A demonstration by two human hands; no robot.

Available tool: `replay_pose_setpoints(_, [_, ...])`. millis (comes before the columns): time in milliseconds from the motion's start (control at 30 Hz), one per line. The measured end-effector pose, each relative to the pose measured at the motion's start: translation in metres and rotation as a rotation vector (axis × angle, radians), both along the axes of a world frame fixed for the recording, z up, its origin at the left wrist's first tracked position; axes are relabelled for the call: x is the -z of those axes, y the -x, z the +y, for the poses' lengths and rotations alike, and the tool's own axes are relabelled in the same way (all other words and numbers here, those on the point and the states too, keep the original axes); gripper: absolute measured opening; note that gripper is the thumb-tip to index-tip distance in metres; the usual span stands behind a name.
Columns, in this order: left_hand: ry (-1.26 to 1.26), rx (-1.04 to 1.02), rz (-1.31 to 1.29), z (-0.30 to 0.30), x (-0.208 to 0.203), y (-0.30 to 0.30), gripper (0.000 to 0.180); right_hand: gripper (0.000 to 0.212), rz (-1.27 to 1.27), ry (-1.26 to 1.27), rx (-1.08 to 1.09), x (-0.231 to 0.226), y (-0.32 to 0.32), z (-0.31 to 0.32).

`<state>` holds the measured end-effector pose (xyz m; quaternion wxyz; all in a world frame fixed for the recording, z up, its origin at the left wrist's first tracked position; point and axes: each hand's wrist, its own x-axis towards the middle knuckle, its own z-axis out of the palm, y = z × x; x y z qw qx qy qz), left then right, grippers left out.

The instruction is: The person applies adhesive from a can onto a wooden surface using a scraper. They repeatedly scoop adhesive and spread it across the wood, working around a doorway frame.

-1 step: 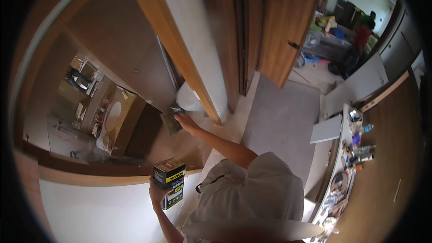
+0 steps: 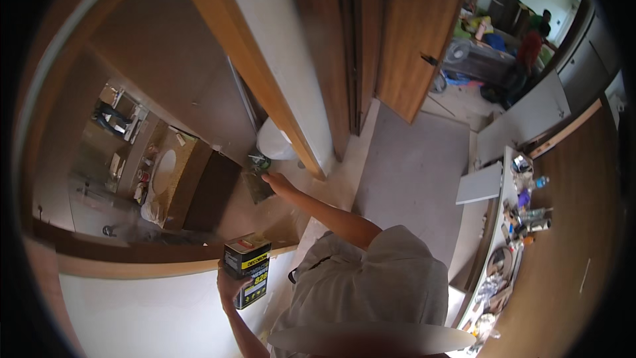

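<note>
My left hand (image 2: 230,286) grips a rectangular tin can of contact adhesive (image 2: 252,280), black with a yellow band, held upright at the lower left. My right arm reaches forward into the doorway. The fingers of my right hand (image 2: 277,184) are closed on the edge of a flat, dark, rectangular piece (image 2: 257,187), whose exact kind I cannot make out. Just beyond that piece, a small round container (image 2: 260,159) stands by a white toilet (image 2: 275,140).
A wooden door frame (image 2: 255,69) stands close to my right hand. Inside at left is a washbasin counter (image 2: 173,179). On the right, a shelf (image 2: 478,298) carries tools and bottles, beside an open wooden door (image 2: 411,46). A person (image 2: 530,53) is in the far room.
My right hand and the flat piece have moved slightly down and right, back toward me. The tin stays in my left hand. The whole view has shifted a little.
</note>
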<state>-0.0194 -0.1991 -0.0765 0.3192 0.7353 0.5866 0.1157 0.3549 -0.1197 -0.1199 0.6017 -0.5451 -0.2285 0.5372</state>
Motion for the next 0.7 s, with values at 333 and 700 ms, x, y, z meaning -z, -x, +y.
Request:
replay_pose_setpoints(333, [0.160,0.252,0.260,0.043,-0.087,-0.080,0.123,0.040,0.131,0.177,-0.212,0.132,-0.069,-0.090])
replay_pose_setpoints(700, [0.244,0.332,0.472,0.099,-0.143,-0.146,0.107,0.051,0.256,0.044,-0.399,0.130,-0.103,-0.086])
